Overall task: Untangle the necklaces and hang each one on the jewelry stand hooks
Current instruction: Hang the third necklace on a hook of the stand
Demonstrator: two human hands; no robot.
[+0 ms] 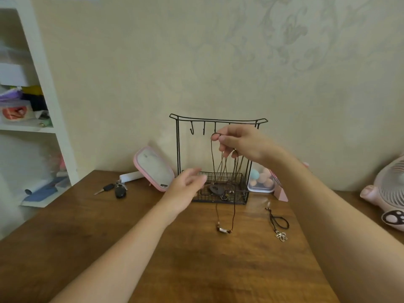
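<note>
1. Yr R hand (240, 143): fingers (223, 138) pinching top loop of tangled necklace cords (218, 165), level w/ jewelry stand (178, 149) hooks (191, 127); cords hang into its wire basket (241, 201).
2. Yr L hand (188, 189): blurred, fingers loosely spread, holding nothing, at basket's L side.
3. Flower-pendant necklace (281, 228): flat on counter (196, 270), in front of stand, to the R.
4. Beaded necklace (225, 226): pendant on counter, cord runs up toward basket.

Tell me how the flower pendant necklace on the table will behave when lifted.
Likely floppy: the flower pendant necklace lies in loose loops on the table. Its metal-looking flower would probably hang lowest and swing. It may tangle on itself.
</note>
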